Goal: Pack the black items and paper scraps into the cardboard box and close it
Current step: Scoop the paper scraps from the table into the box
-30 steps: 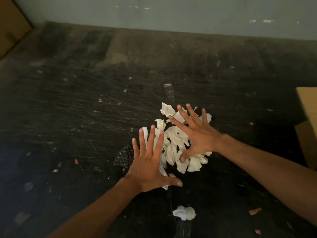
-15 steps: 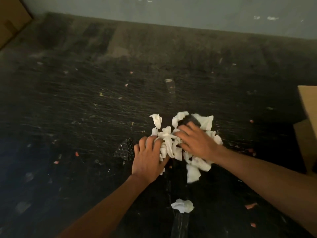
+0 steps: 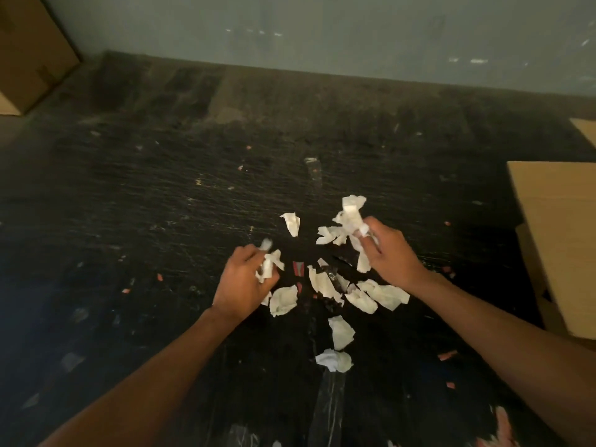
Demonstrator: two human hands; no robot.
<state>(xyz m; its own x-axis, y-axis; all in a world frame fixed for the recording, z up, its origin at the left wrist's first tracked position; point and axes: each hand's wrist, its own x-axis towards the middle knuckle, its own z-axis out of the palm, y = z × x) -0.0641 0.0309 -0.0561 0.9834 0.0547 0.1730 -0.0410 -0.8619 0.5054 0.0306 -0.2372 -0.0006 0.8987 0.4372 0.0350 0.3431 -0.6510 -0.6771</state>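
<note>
Head view: your left hand [image 3: 240, 287], centre frame, is curled around a wad of white torn paper scraps [image 3: 268, 267]. Your right hand [image 3: 392, 256], just right of centre, is clenched on another white bunch [image 3: 350, 217] that sticks up past the fingers. More loose white scraps [image 3: 371, 295] lie scattered between and below both hands on the scuffed black floor [image 3: 161, 204], one crumpled piece [image 3: 333, 360] lower down. The open brown cardboard box [image 3: 561, 237] stands at the right edge, well apart from your hands. A second brown carton [image 3: 29, 53] sits upper left against the grey-green wall [image 3: 322, 30]. I cannot pick out the black items against the dark floor.
</note>
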